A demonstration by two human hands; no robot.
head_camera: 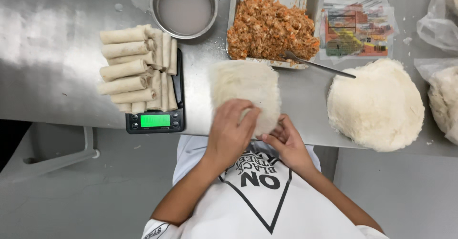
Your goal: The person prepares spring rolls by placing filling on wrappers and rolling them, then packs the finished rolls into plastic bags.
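A thin white wrapper sheet (245, 88) lies flat on the steel table (52, 53) in front of me. My left hand (232, 129) rests palm down on its near edge, fingers spread over the sheet. At the wrapper's near right corner, my right hand (285, 142) pinches the edge with its fingertips. Behind the sheet stands a metal tray (312, 0) of orange-brown minced filling (269, 29) with a fork (317, 65) stuck in it.
Several rolled spring rolls (136, 67) are stacked on a black digital scale (155, 120) at left. A round metal bowl (183, 7) of cloudy liquid sits behind them. A stack of round wrappers (377, 105) lies at right, with plastic packaging (358, 26) and bagged wrappers (443, 98) beyond.
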